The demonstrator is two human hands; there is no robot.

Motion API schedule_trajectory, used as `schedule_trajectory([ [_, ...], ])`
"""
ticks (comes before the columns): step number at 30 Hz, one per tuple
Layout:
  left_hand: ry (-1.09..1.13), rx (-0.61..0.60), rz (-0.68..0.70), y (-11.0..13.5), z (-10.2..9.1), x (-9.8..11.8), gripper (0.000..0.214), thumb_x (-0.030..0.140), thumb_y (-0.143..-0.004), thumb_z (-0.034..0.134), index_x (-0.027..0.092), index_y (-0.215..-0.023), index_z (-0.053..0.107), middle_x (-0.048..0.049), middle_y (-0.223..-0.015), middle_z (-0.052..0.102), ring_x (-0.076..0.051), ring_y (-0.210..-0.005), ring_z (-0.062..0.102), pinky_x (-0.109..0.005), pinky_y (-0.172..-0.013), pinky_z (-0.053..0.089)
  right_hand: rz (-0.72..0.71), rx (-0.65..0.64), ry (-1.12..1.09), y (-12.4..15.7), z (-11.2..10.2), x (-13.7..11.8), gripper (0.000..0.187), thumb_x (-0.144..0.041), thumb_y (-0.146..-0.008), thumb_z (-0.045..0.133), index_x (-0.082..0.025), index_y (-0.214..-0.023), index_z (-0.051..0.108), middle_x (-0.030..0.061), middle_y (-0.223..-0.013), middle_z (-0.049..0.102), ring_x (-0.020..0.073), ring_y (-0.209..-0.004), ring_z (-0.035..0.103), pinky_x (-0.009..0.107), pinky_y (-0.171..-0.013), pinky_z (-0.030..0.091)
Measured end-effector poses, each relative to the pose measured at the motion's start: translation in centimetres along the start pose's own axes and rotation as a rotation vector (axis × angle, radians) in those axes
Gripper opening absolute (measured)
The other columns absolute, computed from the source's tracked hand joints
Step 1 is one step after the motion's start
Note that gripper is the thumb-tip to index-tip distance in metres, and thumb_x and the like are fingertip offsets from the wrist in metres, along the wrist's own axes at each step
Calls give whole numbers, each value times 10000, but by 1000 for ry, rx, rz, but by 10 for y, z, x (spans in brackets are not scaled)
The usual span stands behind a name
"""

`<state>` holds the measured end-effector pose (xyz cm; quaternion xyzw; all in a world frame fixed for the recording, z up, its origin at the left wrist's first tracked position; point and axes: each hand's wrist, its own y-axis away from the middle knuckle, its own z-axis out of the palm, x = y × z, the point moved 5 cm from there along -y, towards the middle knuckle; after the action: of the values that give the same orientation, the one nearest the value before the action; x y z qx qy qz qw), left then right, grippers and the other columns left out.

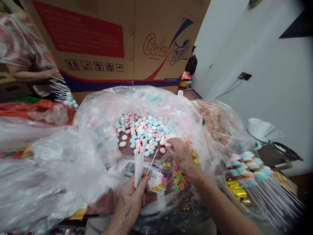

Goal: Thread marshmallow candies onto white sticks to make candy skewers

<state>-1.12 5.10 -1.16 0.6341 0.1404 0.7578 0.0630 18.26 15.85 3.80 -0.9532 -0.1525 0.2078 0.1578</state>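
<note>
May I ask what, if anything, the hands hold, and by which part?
The left hand grips white sticks near their lower ends. The right hand is at the candies; whether it holds one cannot be told.

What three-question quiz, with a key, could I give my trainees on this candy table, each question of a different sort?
1. True or false: the left hand holds a bundle of white sticks.

2. Multiple choice: which things are nearest to the fingers of the right hand?
A) gold foil pieces
B) pastel oval candies
C) skewered candies

3. Fill in the missing word: the large cardboard box is printed with "Cola" and "____".

Key: 1. True. 2. B. 3. Sprite.
</note>
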Motion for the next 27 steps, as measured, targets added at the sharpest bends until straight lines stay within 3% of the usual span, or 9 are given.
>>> schedule_trajectory([
  [3, 3, 3, 0, 0, 0, -1, 380, 517, -716, 728, 161, -842, 683, 55, -491, 593, -71, -271, 401, -186, -304, 267, -119, 44, -75, 4, -7, -12, 169, -126, -873, 467, -187, -933, 613, 85, -928, 658, 229, -904, 578, 347, -823, 449],
  [8, 10, 0, 10, 1, 0, -1, 378, 510, -723, 725, 158, -856, 691, 54, -497, 592, -70, -272, 406, -186, -303, 266, -373, -108, -26, 14, 3, -36, 188, -110, -924, 417, -189, -907, 587, 90, -919, 647, 218, -904, 568, 337, -849, 453],
  [11, 10, 3, 11, 1, 0, -1, 381, 511, -724, 727, 157, -860, 691, 54, -497, 592, -69, -274, 410, -181, -301, 272, -306, -132, 102, 11, 15, -24, 199, -72, -893, 427, -185, -848, 585, 94, -872, 640, 230, -866, 560, 353, -829, 446],
  [17, 26, 3, 8, 0, -1, -2, 383, 508, -726, 738, 155, -867, 692, 52, -490, 596, -61, -275, 413, -167, -302, 277, -85, -141, -48, 1, 20, 6, 124, -128, -876, 476, -191, -881, 582, 51, -875, 643, 195, -830, 584, 295, -758, 440],
  [24, 30, 7, 6, 0, 0, -4, 369, 502, -722, 735, 160, -855, 691, 53, -490, 590, -65, -276, 407, -173, -299, 267, -31, -220, 148, -2, 25, -10, 145, -94, -873, 487, -167, -907, 607, 104, -927, 667, 229, -895, 589, 317, -790, 444],
  [27, -7, 8, -3, 0, -1, -3, 393, 526, -718, 722, 159, -855, 695, 54, -489, 584, -71, -280, 406, -176, -300, 277, -27, -208, 136, -2, 27, -14, 175, -58, -857, 483, -159, -882, 624, 137, -971, 679, 249, -952, 584, 338, -831, 446],
])
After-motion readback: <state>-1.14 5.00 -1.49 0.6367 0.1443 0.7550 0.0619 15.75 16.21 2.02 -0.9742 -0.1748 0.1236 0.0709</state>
